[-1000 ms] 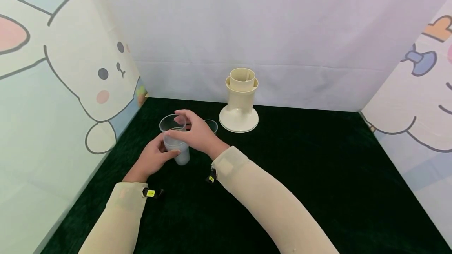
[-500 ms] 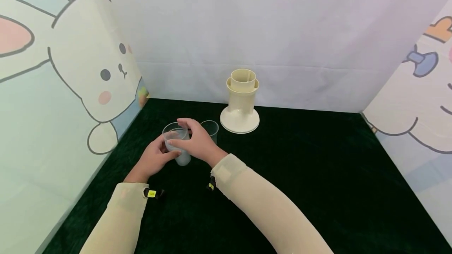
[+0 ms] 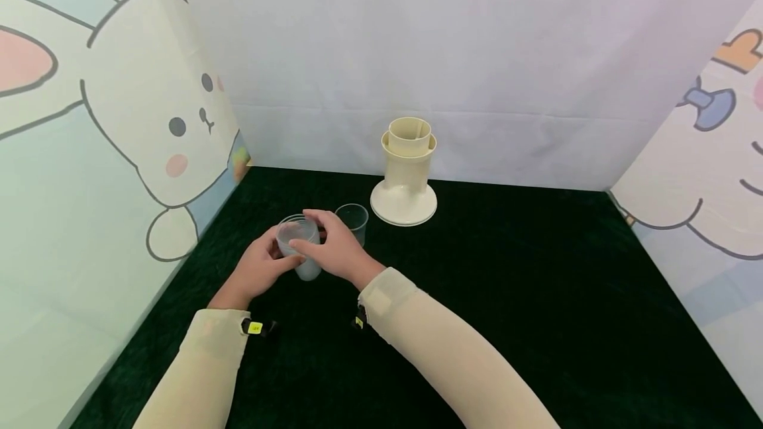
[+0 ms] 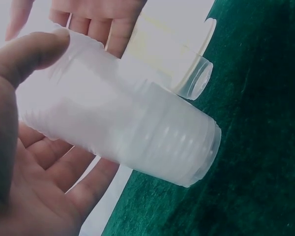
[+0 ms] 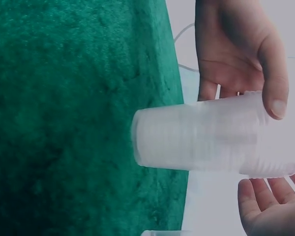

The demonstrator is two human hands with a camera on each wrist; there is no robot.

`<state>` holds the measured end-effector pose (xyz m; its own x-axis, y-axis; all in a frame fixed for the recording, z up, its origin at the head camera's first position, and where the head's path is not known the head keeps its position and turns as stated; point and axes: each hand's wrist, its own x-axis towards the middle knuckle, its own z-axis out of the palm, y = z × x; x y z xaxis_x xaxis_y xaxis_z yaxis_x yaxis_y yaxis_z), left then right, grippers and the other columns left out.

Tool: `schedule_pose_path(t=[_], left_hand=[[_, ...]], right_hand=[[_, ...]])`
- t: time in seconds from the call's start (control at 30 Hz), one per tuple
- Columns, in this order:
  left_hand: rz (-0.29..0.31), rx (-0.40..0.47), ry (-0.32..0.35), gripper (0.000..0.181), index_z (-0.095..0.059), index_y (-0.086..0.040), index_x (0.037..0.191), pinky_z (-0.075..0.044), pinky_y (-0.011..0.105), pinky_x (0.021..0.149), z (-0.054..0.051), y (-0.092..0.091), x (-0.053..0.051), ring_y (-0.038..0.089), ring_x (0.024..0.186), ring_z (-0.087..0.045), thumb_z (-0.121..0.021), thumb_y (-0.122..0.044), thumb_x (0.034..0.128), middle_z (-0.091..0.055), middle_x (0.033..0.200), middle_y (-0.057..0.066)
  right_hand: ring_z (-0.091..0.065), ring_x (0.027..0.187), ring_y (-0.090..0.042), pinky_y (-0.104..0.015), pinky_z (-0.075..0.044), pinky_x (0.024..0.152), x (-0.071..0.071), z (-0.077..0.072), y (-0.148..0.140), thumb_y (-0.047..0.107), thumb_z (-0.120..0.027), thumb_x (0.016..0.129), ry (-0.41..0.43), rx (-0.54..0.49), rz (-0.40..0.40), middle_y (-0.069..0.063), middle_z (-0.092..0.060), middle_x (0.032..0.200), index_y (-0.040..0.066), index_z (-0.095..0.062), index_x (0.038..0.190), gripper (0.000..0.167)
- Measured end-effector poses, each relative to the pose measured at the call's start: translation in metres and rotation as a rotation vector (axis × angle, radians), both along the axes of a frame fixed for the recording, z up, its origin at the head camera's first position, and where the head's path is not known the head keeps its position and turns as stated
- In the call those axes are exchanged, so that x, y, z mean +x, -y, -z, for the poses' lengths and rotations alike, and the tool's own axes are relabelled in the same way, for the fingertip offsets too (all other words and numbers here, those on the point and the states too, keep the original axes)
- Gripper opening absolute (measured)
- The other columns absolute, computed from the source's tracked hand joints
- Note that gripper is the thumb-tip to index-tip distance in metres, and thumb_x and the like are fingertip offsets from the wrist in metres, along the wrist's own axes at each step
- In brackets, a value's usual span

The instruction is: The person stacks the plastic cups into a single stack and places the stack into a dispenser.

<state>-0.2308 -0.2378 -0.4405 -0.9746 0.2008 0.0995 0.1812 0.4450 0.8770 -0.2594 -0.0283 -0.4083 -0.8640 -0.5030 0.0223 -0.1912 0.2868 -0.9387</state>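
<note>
A nested stack of clear plastic cups (image 3: 308, 267) stands at the left of the dark green cloth in the head view. My left hand (image 3: 256, 267) grips the stack from the left, thumb in front and fingers behind. At the top, my right hand (image 3: 338, 245) holds the rim from the right, thumb on the near side. The left wrist view shows the stacked cups (image 4: 172, 132) with several ridges, between palm and thumb. A single clear cup (image 3: 353, 218) stands upright just behind my right hand.
A cream cylindrical holder (image 3: 407, 171) with a wide round base stands at the back middle of the green cloth (image 3: 536, 296). A white curtain (image 3: 477, 51) hangs behind, and panels with cartoon rabbits flank both sides.
The top cup has come down into the stack, my right hand lowering with it. The single cup behind is more exposed. My left hand has stayed nearly still.
</note>
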Motion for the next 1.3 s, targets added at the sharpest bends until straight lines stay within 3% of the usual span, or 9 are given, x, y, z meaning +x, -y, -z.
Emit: schedule_pose_path(t=[0.53, 0.9, 1.3], left_hand=[[0.010, 0.014, -0.003, 0.065, -0.044, -0.015, 0.152, -0.049, 0.055, 0.103, 0.003, 0.002, -0.002, 0.029, 0.123, -0.060, -0.074, -0.033, 0.0974, -0.054, 0.143, 0.010], [-0.015, 0.020, 0.012, 0.065, -0.045, -0.014, 0.151, -0.048, 0.056, 0.103, 0.004, 0.001, 0.000, 0.030, 0.121, -0.060, -0.075, -0.033, 0.0967, -0.055, 0.142, 0.012], [-0.016, 0.030, 0.009, 0.071, -0.043, -0.012, 0.153, -0.050, 0.058, 0.101, 0.005, 0.000, 0.000, 0.031, 0.121, -0.061, -0.077, -0.036, 0.0948, -0.056, 0.140, 0.013]], right_hand=[[-0.051, 0.130, -0.017, -0.043, -0.049, 0.104, 0.001, 0.004, -0.003, 0.045, -0.070, 0.098, 0.045, -0.010, -0.001, 0.004, -0.042, 0.156, 0.029, -0.039, 0.158, 0.070], [-0.052, 0.130, -0.015, -0.042, -0.044, 0.110, -0.002, 0.002, -0.009, 0.042, -0.070, 0.098, 0.026, -0.013, -0.012, 0.004, -0.049, 0.151, 0.022, -0.042, 0.157, 0.068], [-0.050, 0.135, -0.015, -0.041, -0.040, 0.114, 0.006, -0.017, -0.022, 0.032, -0.071, 0.100, -0.017, -0.129, -0.003, 0.000, -0.053, 0.149, 0.019, -0.045, 0.154, 0.061]])
